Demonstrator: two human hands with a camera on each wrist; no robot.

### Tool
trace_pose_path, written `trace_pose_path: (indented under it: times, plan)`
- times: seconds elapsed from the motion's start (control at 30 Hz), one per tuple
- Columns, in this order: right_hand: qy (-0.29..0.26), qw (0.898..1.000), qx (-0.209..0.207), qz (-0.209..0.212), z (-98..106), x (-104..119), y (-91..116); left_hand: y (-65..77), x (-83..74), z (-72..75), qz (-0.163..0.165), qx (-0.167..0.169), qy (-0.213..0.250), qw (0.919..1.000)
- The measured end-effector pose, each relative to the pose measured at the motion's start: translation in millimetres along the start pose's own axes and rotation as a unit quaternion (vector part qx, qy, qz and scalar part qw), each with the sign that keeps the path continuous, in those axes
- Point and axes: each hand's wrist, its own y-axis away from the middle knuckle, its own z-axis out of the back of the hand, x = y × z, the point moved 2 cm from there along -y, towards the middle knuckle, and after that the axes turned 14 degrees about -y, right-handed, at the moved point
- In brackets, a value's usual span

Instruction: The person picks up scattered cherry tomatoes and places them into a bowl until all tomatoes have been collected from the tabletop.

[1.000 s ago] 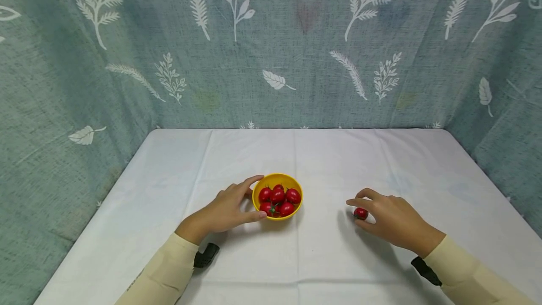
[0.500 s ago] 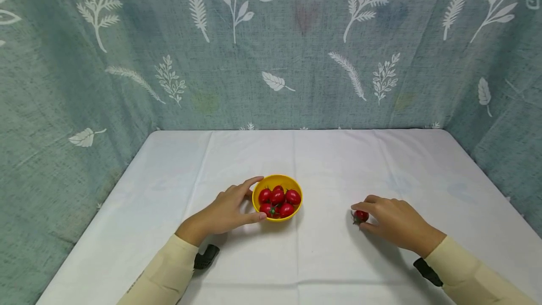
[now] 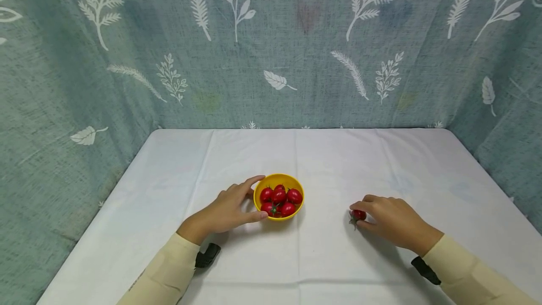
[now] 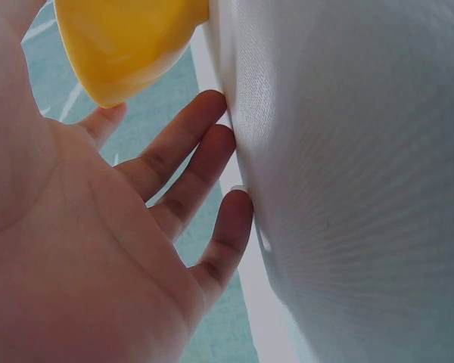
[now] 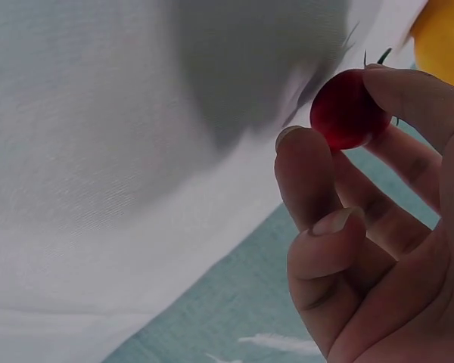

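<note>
A yellow bowl [image 3: 301,201] stands on the white cloth, with several red cherry tomatoes [image 3: 279,196] inside. My left hand [image 3: 224,208] rests against its left side, thumb on the near rim and index finger at the far rim. In the left wrist view, the other fingers [image 4: 185,140] stretch out below the bowl [image 4: 129,45], apart from it. To the right, my right hand [image 3: 394,222] pinches a single cherry tomato [image 3: 360,214] between thumb and fingers, its green stem facing the near left. The right wrist view shows this tomato [image 5: 348,112] at the fingertips, with the lower fingers curled.
White cloth with fold lines covers the table [image 3: 330,164]. A grey-green curtain [image 3: 296,60] with white leaf prints stands behind it and along both sides. Cloth lies between the bowl and my right hand.
My right hand has come down slightly and its fingers have closed on the cherry tomato, whose stem now shows more. The left hand and bowl have stayed in place.
</note>
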Motion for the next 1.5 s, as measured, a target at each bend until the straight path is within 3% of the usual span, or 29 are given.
trace_pose_path:
  times: [0.23, 0.67, 1.13, 1.5]
  plan:
    - [-0.005, 0.999, -0.027, 0.028, -0.4, 11.8, -7.7, 0.5, -0.5, 1.6, 0.002, 0.003, 0.003, 1.0000]
    - [-0.019, 0.994, -0.060, 0.090, 2.5, 50.8, -41.6, 1.3, 1.0, 0.6, 0.005, -0.001, -0.003, 1.0000]
    - [-0.022, 0.988, -0.064, 0.138, -3.4, 91.9, -74.7, 2.2, 0.4, 1.7, -0.005, -0.001, 0.002, 1.0000]
    - [-0.031, 0.985, -0.065, 0.157, -14.9, 106.9, -87.3, 2.1, -0.4, 1.3, -0.007, 0.001, 0.004, 1.0000]
